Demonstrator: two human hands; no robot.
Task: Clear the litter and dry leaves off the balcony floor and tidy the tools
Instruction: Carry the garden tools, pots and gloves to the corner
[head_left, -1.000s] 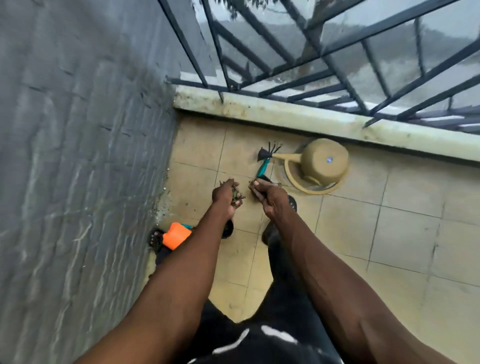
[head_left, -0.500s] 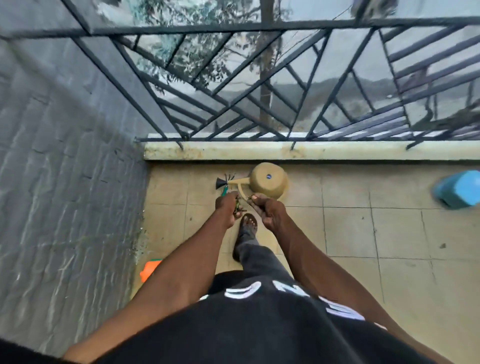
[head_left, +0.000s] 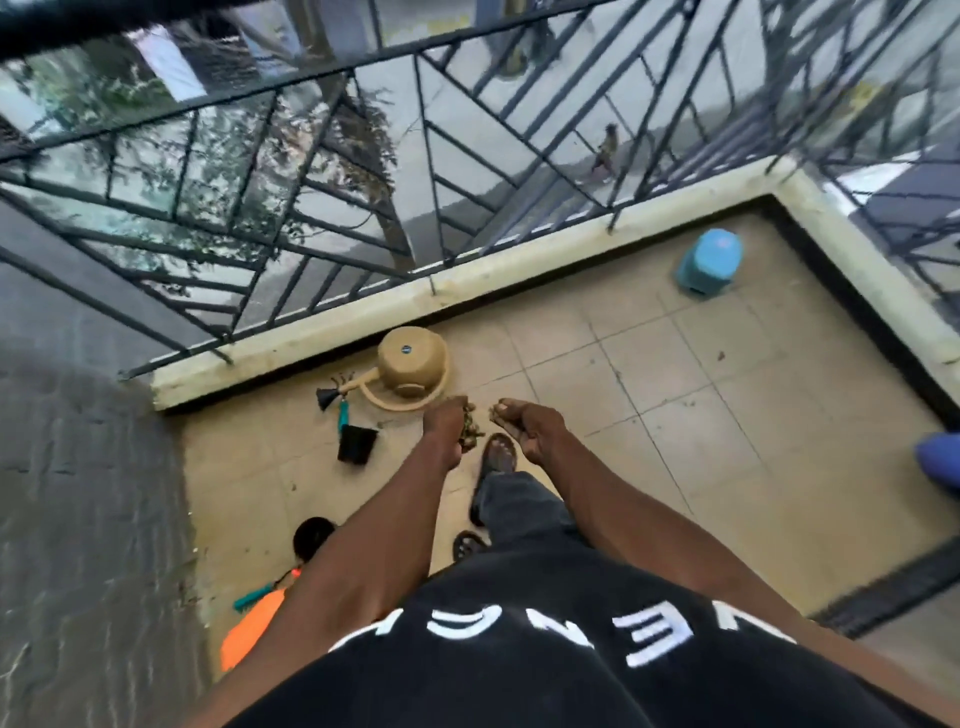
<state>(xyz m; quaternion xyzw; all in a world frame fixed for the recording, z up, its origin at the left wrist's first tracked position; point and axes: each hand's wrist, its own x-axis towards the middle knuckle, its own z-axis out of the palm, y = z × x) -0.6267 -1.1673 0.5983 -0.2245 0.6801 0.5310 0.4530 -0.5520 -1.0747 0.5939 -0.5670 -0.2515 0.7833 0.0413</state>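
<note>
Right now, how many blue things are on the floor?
2: a blue stool in the far right corner, and a blue thing cut off at the right edge. More may be out of view.

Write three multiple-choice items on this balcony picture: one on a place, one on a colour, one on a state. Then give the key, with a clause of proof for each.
1. Where does the tan watering can stand?
A. On the floor by the kerb under the railing
B. On top of the railing
C. Beside the orange item at the wall

2. What colour is the stool in the far corner?
A. Red
B. Blue
C. White

3. What is the left hand doing?
A. Lying flat on the tiles
B. Gripping the railing
C. Holding a clump of dry leaves

Key:
1 A, the can sits on the tiles close to the pale kerb.
2 B, its top and sides show light blue.
3 C, leaf bits poke out from its curled fingers, above the floor.
</note>
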